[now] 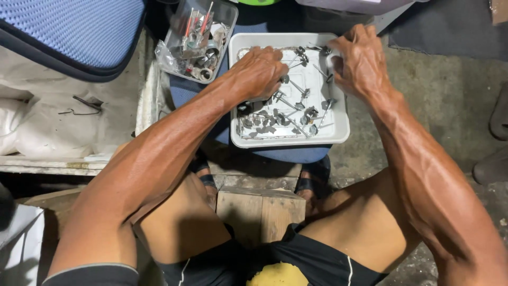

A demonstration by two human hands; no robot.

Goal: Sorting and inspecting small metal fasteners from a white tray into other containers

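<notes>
A white square tray (341, 127) sits on a blue stool in front of me and holds several small metal engine valves (296, 103) and other grey parts. My left hand (259, 71) reaches into the tray's left side, fingers curled down over the parts; what it grips is hidden. My right hand (360, 61) hovers over the tray's far right corner, fingers bent around a small metal piece (326, 51).
A clear plastic container (198, 39) with screwdrivers and metal rings stands left of the tray. A wooden block (260, 212) lies between my knees. A blue cushioned seat (69, 32) is at the far left, bare concrete floor (450, 90) at right.
</notes>
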